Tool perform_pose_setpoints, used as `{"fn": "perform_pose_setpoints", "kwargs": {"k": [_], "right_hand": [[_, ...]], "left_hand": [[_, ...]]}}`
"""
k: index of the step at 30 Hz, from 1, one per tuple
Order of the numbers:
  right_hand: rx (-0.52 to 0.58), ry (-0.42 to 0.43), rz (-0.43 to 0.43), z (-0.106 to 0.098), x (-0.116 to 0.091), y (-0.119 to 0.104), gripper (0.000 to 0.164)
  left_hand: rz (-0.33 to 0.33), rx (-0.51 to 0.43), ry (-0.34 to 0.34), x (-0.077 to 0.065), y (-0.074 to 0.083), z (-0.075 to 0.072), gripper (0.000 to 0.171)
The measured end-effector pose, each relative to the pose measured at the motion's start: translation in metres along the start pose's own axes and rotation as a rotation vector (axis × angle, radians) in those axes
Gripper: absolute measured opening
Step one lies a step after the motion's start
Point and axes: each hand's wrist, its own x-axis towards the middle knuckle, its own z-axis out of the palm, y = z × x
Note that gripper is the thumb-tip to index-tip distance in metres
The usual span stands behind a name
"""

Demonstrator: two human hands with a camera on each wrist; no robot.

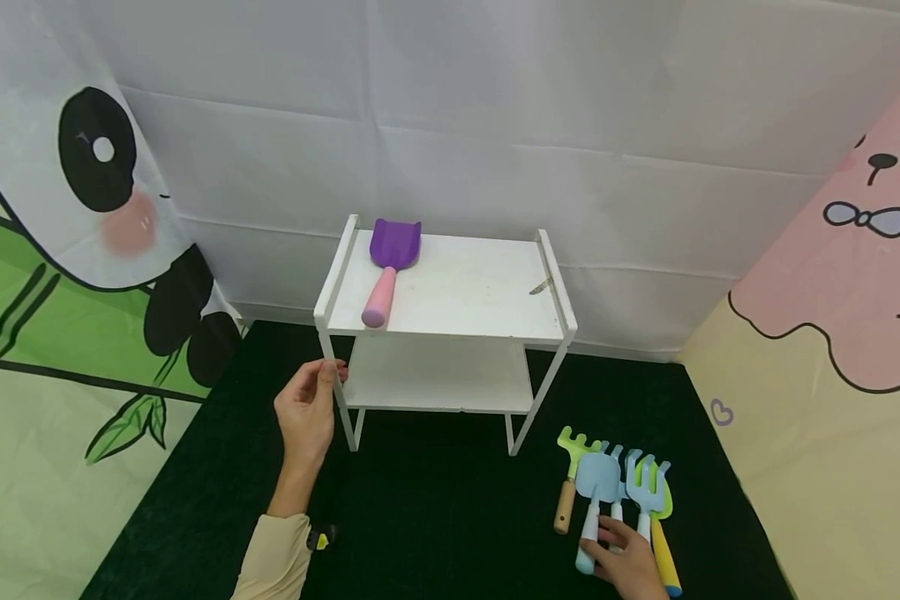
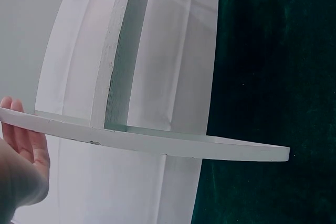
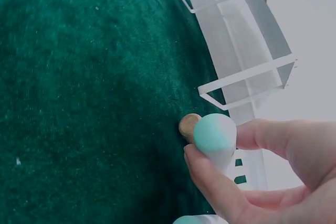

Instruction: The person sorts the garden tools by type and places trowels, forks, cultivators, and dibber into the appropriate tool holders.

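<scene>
A white two-tier shelf stands against the cloth wall, a purple toy shovel with a pink handle lying on its upper tier. My left hand grips the shelf's left front leg; in the left wrist view the fingers pass behind the white leg. At the lower right my right hand pinches the pale handle of a light blue toy shovel between thumb and fingers. In the right wrist view the handle's mint end points toward the camera.
Around the blue shovel lie a green toy rake with a wooden handle, a light blue toy fork and a yellow-handled tool. Dark green cloth covers the surface. Printed cloth walls rise on both sides.
</scene>
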Motion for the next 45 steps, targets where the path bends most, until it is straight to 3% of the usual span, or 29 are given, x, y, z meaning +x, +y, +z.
{"fn": "perform_pose_setpoints", "kwargs": {"k": [9, 28, 45], "right_hand": [[0.009, 0.006, 0.001, -0.003, -0.005, 0.0, 0.076], [0.081, 0.02, -0.09, -0.005, -0.032, -0.021, 0.075], [-0.045, 0.099, -0.249, -0.006, -0.066, -0.047, 0.07]], "left_hand": [[-0.004, 0.003, -0.006, 0.0, 0.002, 0.0, 0.022], [-0.003, -0.021, -0.005, -0.001, 0.001, -0.001, 0.021], [-0.008, -0.009, 0.005, -0.001, -0.002, 0.0, 0.023]]}}
